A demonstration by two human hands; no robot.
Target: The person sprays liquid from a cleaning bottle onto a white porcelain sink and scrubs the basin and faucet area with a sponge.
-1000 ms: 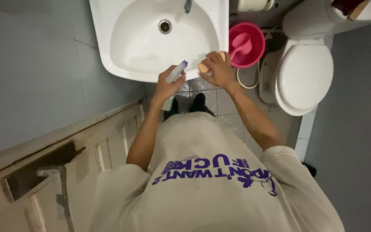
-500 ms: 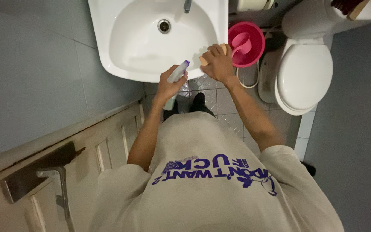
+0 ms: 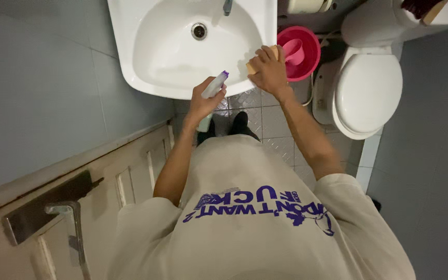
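Note:
My left hand grips a pale spray bottle with a purple nozzle, pointed at the front rim of the white sink. My right hand presses a tan sponge against the sink's right front edge. The sink basin has a metal drain and a tap at the back.
A pink bucket with a pink scoop stands on the floor right of the sink. A white toilet with its lid down is at the right. A cream door with a metal handle is at the lower left.
My right hand has slid the sponge along the sink's right edge toward the back. My left hand with the spray bottle has stayed near the front rim.

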